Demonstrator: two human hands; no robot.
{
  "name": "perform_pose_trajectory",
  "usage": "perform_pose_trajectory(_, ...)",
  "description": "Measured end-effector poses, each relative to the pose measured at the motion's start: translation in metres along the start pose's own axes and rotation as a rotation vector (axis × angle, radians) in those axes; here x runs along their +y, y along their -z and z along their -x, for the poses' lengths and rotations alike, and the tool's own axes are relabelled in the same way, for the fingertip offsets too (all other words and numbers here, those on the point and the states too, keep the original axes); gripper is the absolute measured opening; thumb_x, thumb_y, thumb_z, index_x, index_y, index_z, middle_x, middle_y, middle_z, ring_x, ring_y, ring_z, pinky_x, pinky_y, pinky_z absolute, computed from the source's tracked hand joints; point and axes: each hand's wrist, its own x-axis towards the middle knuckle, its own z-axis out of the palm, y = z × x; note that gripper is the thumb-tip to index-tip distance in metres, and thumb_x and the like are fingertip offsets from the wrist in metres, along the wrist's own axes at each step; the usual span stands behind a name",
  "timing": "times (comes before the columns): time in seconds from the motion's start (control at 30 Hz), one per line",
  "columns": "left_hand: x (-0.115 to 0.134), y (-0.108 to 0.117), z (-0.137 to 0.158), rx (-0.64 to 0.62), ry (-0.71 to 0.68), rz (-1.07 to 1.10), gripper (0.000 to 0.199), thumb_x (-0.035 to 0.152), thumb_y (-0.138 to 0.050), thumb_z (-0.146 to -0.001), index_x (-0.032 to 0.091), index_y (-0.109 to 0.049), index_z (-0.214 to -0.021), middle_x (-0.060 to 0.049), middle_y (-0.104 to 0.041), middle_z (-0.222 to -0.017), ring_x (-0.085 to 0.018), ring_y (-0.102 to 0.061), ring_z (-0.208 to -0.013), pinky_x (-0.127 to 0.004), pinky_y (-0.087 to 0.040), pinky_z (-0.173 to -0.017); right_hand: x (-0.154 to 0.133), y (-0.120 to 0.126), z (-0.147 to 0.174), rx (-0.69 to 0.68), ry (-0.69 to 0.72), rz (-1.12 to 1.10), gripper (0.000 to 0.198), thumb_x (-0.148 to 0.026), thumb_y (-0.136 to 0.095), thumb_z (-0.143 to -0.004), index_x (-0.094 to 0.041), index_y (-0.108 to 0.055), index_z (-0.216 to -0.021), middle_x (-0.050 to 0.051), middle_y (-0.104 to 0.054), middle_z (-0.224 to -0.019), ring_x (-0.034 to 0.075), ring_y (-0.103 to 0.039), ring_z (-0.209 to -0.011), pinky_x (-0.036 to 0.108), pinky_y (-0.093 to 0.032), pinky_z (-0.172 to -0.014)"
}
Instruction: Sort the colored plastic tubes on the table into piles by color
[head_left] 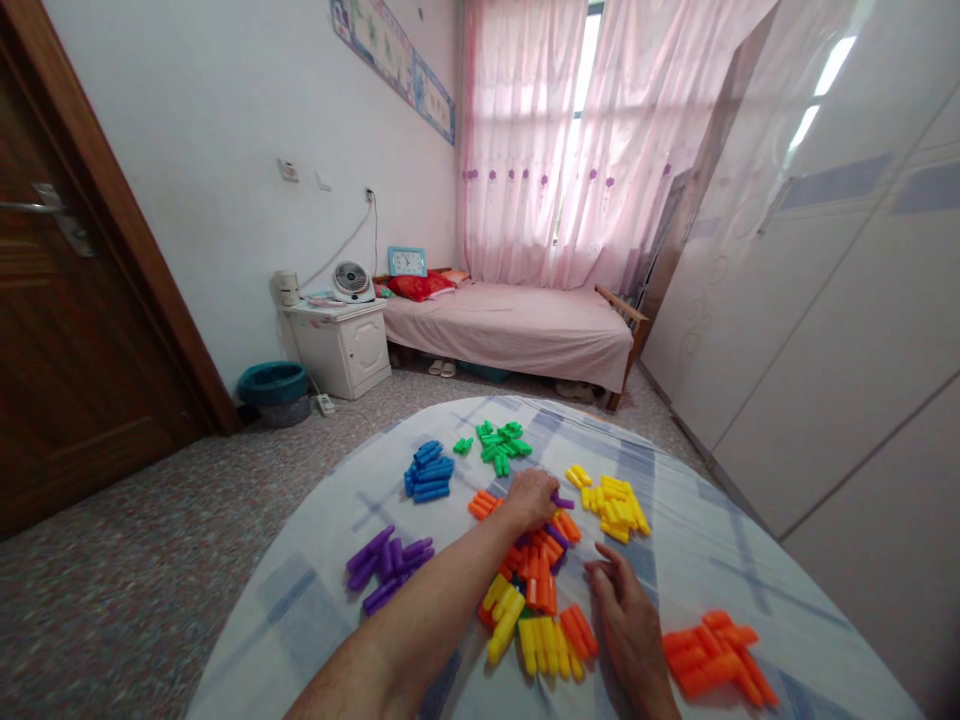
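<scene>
My left hand (534, 498) reaches over the mixed heap in the table's middle, its fingers closed on a purple bullet-shaped plastic piece (562, 502) that sticks out to the right. Beneath it lie orange pieces (538, 565), with some purple ones among them. Yellow pieces (546, 645) form the heap's near side. To the right of the heap, my right hand (621, 600) rests with fingers apart and nothing visible in it. Single-colour piles surround the heap: purple (390, 565), blue (431, 472), green (502, 447), yellow (616, 507) and orange (716, 658). My left forearm partly covers the heap.
A checked cloth covers the round table (300, 600). Beyond it stand a bed (510, 318), a white cabinet (341, 345) with a small fan (352, 281), and a bin (275, 393). A wardrobe (825, 300) lines the right side; a wooden door (82, 330) is at left.
</scene>
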Motion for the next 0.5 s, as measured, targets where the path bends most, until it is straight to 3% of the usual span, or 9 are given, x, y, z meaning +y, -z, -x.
perform_pose_trajectory(0.1,-0.002,0.011,0.010,0.059,-0.008,0.054,0.019,0.022,-0.056,-0.081,0.018,-0.066,-0.096,-0.008,-0.066,-0.098,-0.022,-0.061,-0.094,-0.032,-0.048,-0.083,-0.001,0.001,0.000,0.009,0.003,0.015,0.054,-0.054,-0.041,-0.081,-0.019,-0.055,-0.120,0.010,-0.067,-0.112,0.027,-0.060,-0.106,0.038,-0.044,-0.089)
perform_pose_trajectory(0.2,-0.017,0.038,0.039,0.136,-0.017,0.108,0.030,0.023,-0.056,-0.081,0.020,-0.061,-0.110,-0.005,-0.065,-0.105,-0.018,-0.058,-0.098,-0.028,-0.046,-0.088,-0.003,0.002,-0.001,0.023,0.002,0.043,0.055,-0.054,-0.042,-0.079,-0.020,-0.056,-0.119,0.010,-0.066,-0.114,0.027,-0.060,-0.106,0.037,-0.044,-0.089)
perform_pose_trajectory(0.3,-0.050,0.071,0.084,0.257,0.005,0.201,0.032,0.020,-0.057,-0.080,0.019,-0.062,-0.112,-0.005,-0.065,-0.105,-0.018,-0.058,-0.099,-0.028,-0.044,-0.091,-0.006,0.003,-0.002,0.028,-0.027,0.071,0.055,-0.054,-0.042,-0.078,-0.021,-0.057,-0.119,0.009,-0.068,-0.109,0.027,-0.062,-0.102,0.037,-0.045,-0.086)
perform_pose_trajectory(0.37,-0.079,0.089,0.116,0.264,0.088,0.210,0.032,0.020,-0.057,-0.078,0.017,-0.063,-0.110,-0.006,-0.065,-0.105,-0.019,-0.058,-0.099,-0.028,-0.044,-0.092,-0.009,0.002,-0.002,0.032,-0.049,0.084,0.056,-0.054,-0.042,-0.077,-0.020,-0.058,-0.118,0.009,-0.069,-0.105,0.027,-0.063,-0.099,0.038,-0.045,-0.085)
perform_pose_trajectory(0.5,-0.134,0.096,0.163,0.198,0.305,0.191,0.036,0.022,-0.054,-0.076,0.015,-0.065,-0.110,-0.007,-0.066,-0.110,-0.020,-0.060,-0.101,-0.027,-0.044,-0.092,-0.012,0.002,-0.001,0.030,-0.052,0.091,0.057,-0.054,-0.041,-0.076,-0.019,-0.057,-0.118,0.009,-0.069,-0.102,0.026,-0.063,-0.097,0.038,-0.045,-0.086)
